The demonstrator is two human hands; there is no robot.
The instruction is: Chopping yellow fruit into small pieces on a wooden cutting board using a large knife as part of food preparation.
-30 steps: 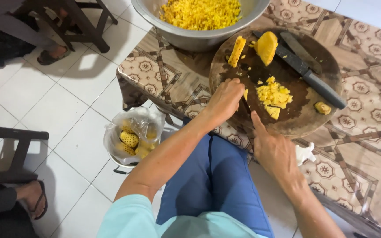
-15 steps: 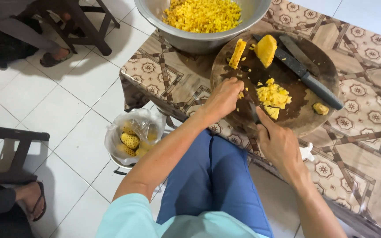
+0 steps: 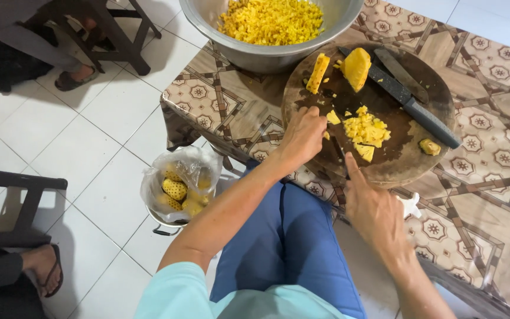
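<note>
I am sitting at a patterned table with a round wooden cutting board in front of me. My left hand is resting at the board's 9 o'clock edge, fingers curled in toward the palm over the wood; I cannot tell whether they are pinching one of the small yellow bits beside them. My right hand is sitting at the board's 6 o'clock edge, index finger stretched out along a dark knife whose thin blade is pointing toward 12 o'clock; the rest of my fingers are wrapping under it, though the handle itself is hidden. The pile of diced pineapple is lying near the board's centre, just to the 3 o'clock side of my left hand. At the board's 12 o'clock two bigger pineapple pieces are standing, with a long strip just beside them. A second, larger black-handled knife is lying diagonally across the board from 12 toward 4 o'clock. A metal bowl full of diced fruit is sitting at 11 o'clock of the board. Down on the tiled floor at 8 o'clock, a plastic bag of pineapple peelings is lining a small pot
</note>
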